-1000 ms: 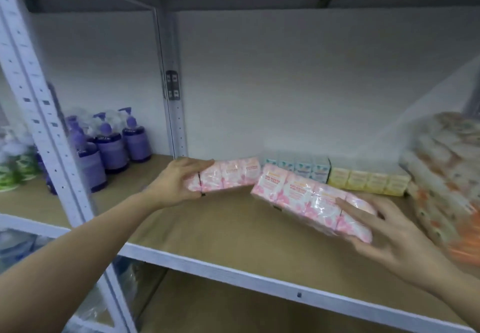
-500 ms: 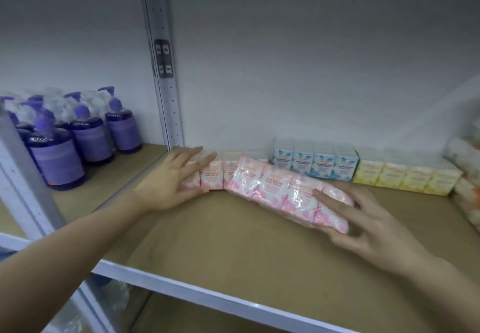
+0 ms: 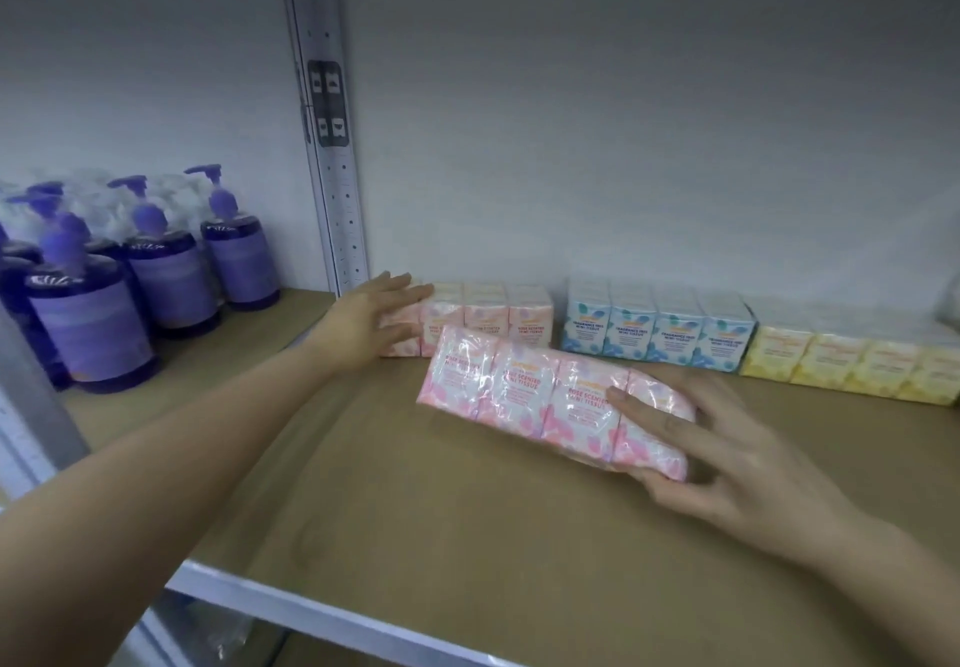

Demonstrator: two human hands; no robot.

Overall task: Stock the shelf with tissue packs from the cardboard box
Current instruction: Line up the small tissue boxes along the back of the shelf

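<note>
A pink rose-scented tissue pack stands at the back wall of the brown shelf, just right of the metal upright. My left hand lies with straight fingers against its left end and top. A second pink tissue pack lies tilted on the shelf in front of it. My right hand grips that pack's right end, fingers over the top and thumb under the near side. The cardboard box is out of view.
Blue tissue packs and yellow tissue packs line the back wall to the right. Purple pump bottles fill the neighbouring bay left of the white upright. The shelf's white front rail runs below.
The left hand has set its pink pack upright against the back wall and flattened on it. The right hand has brought the other pack lower and nearer to the shelf board.
</note>
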